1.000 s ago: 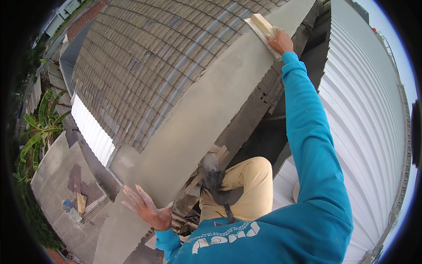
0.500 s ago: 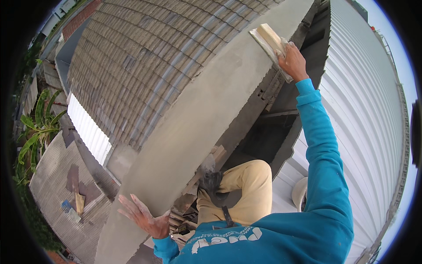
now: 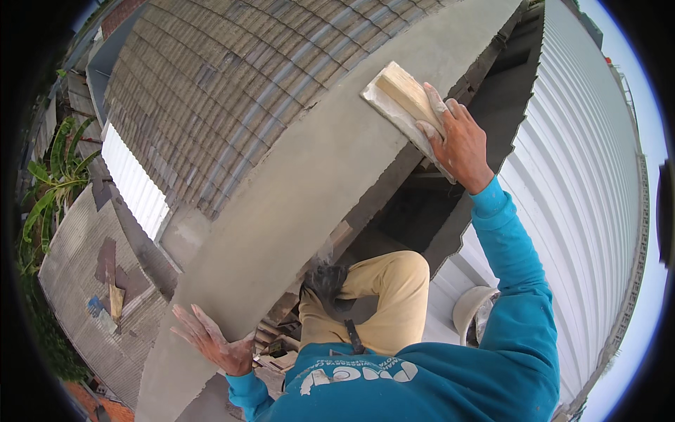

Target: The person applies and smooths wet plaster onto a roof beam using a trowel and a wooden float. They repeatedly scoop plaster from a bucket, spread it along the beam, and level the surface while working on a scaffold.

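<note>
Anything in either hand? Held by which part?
Right hand: flat, rectangular, cement-smeared float, held by the near end of its pale wooden bar handle. Left hand: open, nothing held.

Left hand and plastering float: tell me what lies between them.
Only a bare stretch of grey plastered ledge lies between the left hand and the plastering float in the right hand; the head view shows this.

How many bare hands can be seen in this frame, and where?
2. The right hand grips a wooden float at the grey ledge's right edge; the left hand is spread at its lower end. No others show.
</note>
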`<state>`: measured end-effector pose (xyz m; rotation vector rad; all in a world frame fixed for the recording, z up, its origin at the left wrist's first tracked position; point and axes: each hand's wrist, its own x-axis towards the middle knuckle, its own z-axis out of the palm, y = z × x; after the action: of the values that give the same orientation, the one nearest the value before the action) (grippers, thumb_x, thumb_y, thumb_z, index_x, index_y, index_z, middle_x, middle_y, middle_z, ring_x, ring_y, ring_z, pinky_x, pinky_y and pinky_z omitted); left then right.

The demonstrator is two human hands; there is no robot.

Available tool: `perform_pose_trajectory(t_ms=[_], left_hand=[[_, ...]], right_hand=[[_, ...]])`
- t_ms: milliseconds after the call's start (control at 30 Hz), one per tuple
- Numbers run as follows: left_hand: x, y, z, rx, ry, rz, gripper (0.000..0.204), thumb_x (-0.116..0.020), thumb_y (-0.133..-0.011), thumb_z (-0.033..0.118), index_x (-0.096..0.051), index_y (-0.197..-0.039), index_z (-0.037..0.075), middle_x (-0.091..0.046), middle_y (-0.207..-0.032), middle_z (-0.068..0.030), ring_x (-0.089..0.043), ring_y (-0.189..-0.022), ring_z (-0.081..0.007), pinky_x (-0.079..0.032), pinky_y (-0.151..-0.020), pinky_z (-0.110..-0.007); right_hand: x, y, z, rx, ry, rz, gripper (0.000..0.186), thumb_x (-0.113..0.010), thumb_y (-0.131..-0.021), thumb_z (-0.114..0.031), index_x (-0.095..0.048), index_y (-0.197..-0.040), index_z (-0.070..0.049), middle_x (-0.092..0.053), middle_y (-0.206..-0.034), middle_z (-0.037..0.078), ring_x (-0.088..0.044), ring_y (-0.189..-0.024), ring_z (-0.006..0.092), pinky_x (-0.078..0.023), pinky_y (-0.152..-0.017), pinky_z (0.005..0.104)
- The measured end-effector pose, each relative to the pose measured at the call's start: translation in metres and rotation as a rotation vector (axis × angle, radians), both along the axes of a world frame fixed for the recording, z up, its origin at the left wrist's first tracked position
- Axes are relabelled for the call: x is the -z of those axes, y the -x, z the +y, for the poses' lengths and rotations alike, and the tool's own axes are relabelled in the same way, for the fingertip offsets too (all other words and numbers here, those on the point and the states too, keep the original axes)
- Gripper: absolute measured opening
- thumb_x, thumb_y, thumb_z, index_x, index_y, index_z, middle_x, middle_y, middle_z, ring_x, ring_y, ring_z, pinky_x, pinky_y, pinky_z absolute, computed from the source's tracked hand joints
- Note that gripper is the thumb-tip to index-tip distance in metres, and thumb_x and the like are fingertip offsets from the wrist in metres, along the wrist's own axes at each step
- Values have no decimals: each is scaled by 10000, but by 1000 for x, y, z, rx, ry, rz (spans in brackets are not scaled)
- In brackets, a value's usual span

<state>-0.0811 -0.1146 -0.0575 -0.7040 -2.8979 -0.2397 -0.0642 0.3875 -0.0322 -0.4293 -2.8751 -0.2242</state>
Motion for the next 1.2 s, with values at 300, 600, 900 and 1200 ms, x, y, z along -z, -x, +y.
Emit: perform_pose_trajectory(t_ms=[300,600,900,1200], left_hand=[[-1,11,6,42,-31,5,1046,-387,-785,835,-330,-1481,57,-245,-1551,-209,-223,-1439,-394,-78,-1152,-637],[0,4,3,8,-85,37,1074,-391,-744,858,-323,-1493,90,-209,-1570,-190,-187,-1451,-390,-65,-1147,-643],[-5,3,10,58,-88,57,1121,-408,-716,870,-305,-1503,77,-204,-1569,-210,-168,-1453,-408,-57,-1133,-650],[-1,-5,3,12,-106,10,1113,-422,-696,857,-292,-1513,113,-185,-1578,-193,-144,-1459,-403,-38,-1128,-666]], right_hand=[[30,82,74,140,-25,192,421,-608,-891,-340,-602,-1138,0,-635,-966,166,-645,-868,346,-530,-730,449],[-11,28,-132,-185,299,-55,599,-719,-816,-323,-554,-1322,-48,-595,-1041,141,-603,-941,293,-532,-755,407],[18,71,-54,81,73,153,554,-646,-869,-346,-543,-1323,-45,-623,-966,155,-624,-893,324,-526,-750,422],[-2,32,-100,93,177,55,569,-658,-859,-333,-520,-1352,-87,-627,-1026,160,-635,-924,325,-532,-748,429]])
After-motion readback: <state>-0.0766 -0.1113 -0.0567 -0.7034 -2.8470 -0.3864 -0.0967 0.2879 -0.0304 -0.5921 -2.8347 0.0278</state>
